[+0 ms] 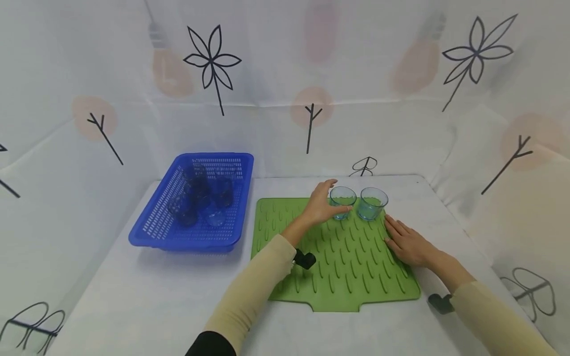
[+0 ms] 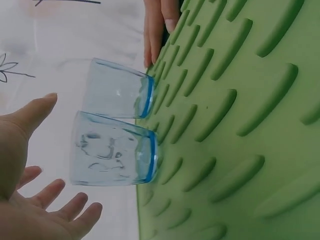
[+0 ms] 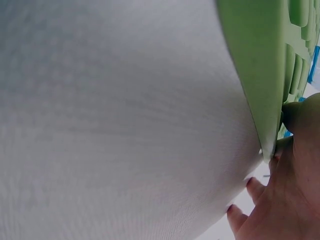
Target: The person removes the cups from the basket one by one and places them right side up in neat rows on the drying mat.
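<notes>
Two clear bluish drinking glasses stand upright side by side at the far edge of a green ribbed drying mat (image 1: 343,267). My left hand (image 1: 321,205) is at the left glass (image 1: 343,197), thumb and fingers spread apart. In the left wrist view, a gap shows between those fingers and the left glass (image 2: 112,152), which has drops or marks on its wall. The right glass (image 1: 373,203) stands just beside it. My right hand (image 1: 408,244) rests at the mat's right edge with fingers extended; in the right wrist view, that edge (image 3: 260,85) is lifted a little off the table.
On the left of the white table (image 1: 178,301) stands a blue plastic basket (image 1: 187,244) with several glasses (image 1: 214,215) inside. A white patterned cloth (image 1: 267,133) hangs behind and at both sides.
</notes>
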### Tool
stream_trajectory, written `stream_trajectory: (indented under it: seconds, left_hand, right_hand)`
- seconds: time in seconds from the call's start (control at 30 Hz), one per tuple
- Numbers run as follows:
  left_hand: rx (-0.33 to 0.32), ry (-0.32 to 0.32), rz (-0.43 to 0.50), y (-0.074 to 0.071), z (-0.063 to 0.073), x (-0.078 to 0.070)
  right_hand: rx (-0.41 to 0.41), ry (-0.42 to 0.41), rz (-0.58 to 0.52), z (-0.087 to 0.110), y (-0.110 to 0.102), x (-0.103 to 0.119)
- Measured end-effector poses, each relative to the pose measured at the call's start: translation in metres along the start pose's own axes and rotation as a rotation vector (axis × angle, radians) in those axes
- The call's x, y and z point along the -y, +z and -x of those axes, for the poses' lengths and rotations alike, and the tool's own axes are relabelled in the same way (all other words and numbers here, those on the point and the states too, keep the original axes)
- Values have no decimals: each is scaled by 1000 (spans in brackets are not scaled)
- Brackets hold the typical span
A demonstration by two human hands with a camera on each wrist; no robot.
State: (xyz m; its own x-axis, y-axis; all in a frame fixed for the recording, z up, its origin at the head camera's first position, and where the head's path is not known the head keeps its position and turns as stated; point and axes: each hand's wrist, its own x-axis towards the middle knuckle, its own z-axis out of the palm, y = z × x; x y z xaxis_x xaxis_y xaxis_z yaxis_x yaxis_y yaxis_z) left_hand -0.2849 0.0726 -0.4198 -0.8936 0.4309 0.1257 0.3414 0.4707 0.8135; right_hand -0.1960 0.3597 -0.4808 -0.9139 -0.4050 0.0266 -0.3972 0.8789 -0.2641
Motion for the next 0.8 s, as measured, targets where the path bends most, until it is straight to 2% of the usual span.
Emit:
stream_trajectory:
  seconds: [0.23, 0.5, 0.63, 0.8]
  left_hand:
    - [40, 79, -91, -17, 13, -10]
    - [79, 190, -217, -41, 35, -26]
    - [58, 237, -248, -51, 48, -29]
    - [-10, 283, -262, -64, 69, -29]
  right_hand:
    - [-12, 2, -17, -1, 4, -2]
    - [-8, -16, -9, -2, 7, -10]
    - [-9, -11, -4, -3, 9, -12]
    - [44, 21, 7, -5, 10, -13]
